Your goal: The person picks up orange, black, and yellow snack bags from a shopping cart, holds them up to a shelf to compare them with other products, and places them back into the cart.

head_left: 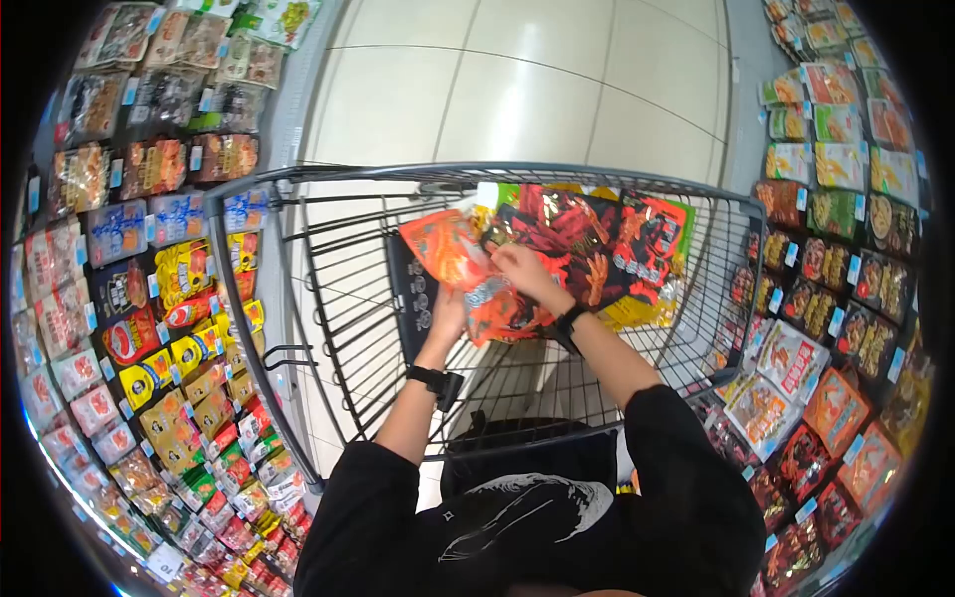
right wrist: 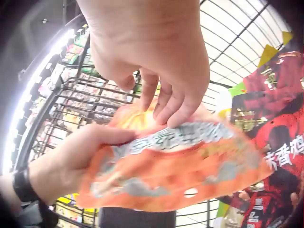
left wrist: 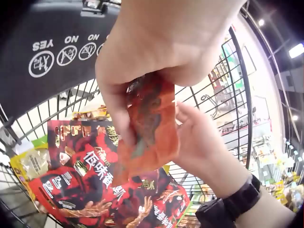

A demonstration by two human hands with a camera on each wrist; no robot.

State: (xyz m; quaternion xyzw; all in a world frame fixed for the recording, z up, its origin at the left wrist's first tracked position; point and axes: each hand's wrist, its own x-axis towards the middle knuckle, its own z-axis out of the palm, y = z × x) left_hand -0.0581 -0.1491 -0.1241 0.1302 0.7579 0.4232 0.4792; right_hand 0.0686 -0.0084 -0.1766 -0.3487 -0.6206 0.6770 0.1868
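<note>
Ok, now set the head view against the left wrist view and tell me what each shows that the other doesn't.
Only the head view: the black shirt with its white print, and the band on the left wrist.

Only the left wrist view: ceiling lights and legible YES and NO lettering.

Both: the left hand holding the orange pack, the right hand, the cart, its black panel and red packs.

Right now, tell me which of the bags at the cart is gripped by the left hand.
The orange bag, with the left hand gripping its edge. The red-and-black bags lie in the cart, gripped by neither hand.
</note>
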